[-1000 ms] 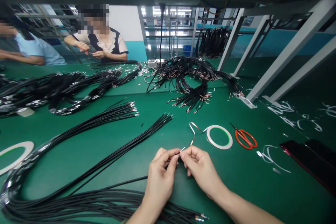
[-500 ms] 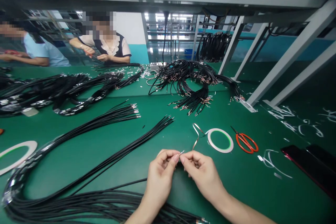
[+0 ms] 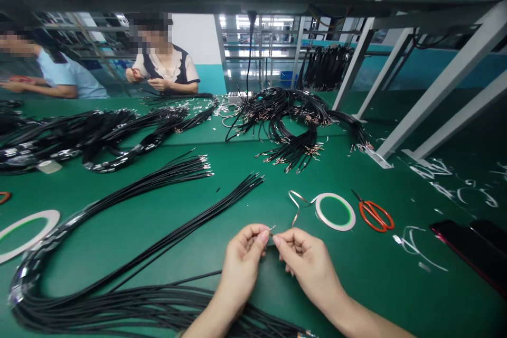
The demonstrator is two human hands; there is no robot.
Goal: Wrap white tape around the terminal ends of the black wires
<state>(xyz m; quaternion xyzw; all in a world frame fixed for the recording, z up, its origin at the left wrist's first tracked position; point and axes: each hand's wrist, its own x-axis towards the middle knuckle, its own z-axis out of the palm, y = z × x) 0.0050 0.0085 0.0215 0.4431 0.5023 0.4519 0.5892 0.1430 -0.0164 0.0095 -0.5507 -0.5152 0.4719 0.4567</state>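
Pinched between the thumb and fingers of my left hand (image 3: 242, 261) is one thin black cable (image 3: 198, 278), its bare silvery tip poking up past the fingertips. My right hand (image 3: 311, 261) is closed at the thumb and forefinger close beside that tip, on the end of a narrow copper tape strip (image 3: 294, 216). The strip bends back to a white-rimmed tape roll (image 3: 336, 228) lying flat on the green table (image 3: 273, 185). Below and left of my hands curves a long bundle of black cables (image 3: 166, 306), taped at its bend.
Orange-handled scissors (image 3: 376, 216) lie right of the roll, near white scraps (image 3: 415, 243) and dark phones (image 3: 463, 251). Another tape roll (image 3: 55, 219) is at the left. Cable heaps (image 3: 293, 100) stand behind, near metal legs (image 3: 431, 95). Two co-workers (image 3: 170, 68) sit across.
Both hands stay together at the cable tip, with only small finger shifts. The camera view has moved slightly. Across the table, a co-worker's hand with red-handled scissors has shifted.
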